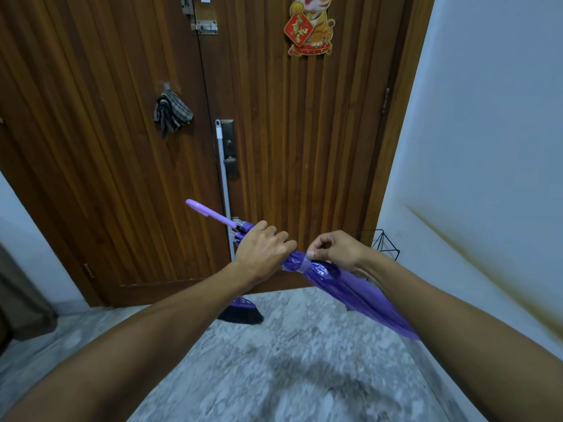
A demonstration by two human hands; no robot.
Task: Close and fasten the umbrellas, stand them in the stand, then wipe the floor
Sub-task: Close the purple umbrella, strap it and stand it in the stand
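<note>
A closed purple umbrella (353, 289) lies slanted across the middle of the view, its lilac handle (207, 212) pointing up and left, its tip hidden behind my right forearm. My left hand (262, 249) grips the folded canopy just below the handle. My right hand (333, 249) pinches the lilac strap (303, 262) that wraps round the canopy. A black wire umbrella stand (385, 243) stands in the corner at the right, partly hidden behind my right hand.
A broom (225, 208) leans against the brown wooden door (106, 147), its black bristles on the grey marble floor (289, 360). A striped cloth (172, 112) hangs on the door. A white wall (487, 147) runs along the right side.
</note>
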